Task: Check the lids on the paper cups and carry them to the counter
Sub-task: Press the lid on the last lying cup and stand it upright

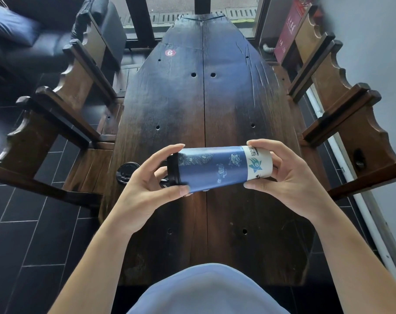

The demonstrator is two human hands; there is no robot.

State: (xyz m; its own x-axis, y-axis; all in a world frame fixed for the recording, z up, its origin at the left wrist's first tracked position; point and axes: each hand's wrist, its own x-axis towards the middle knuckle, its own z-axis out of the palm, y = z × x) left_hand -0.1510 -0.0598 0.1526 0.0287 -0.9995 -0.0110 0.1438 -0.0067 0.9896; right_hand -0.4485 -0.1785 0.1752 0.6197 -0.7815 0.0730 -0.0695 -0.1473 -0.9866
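Above the long dark wooden table [206, 105], a blue paper cup [219, 169] lies sideways, black lid [173, 169] leftward; its contents are hidden. The left hand [145, 184] grips the lidded end, the right hand [285, 175] the base. Another black lid [125, 172] shows at the table's left edge.

A cup [217, 169] lies on its side in the air above the counter [228, 105], lid end to the left, base to the right. The left hand [145, 184] holds the lid end, and the right hand [290, 177] holds the base end. A second lid [125, 172] sits at the counter's left edge, just left of the left hand. A round sticker [171, 52] lies on the counter's far part, well beyond the cup. Chairs stand along the counter's left [63, 114] and right [342, 114] sides.
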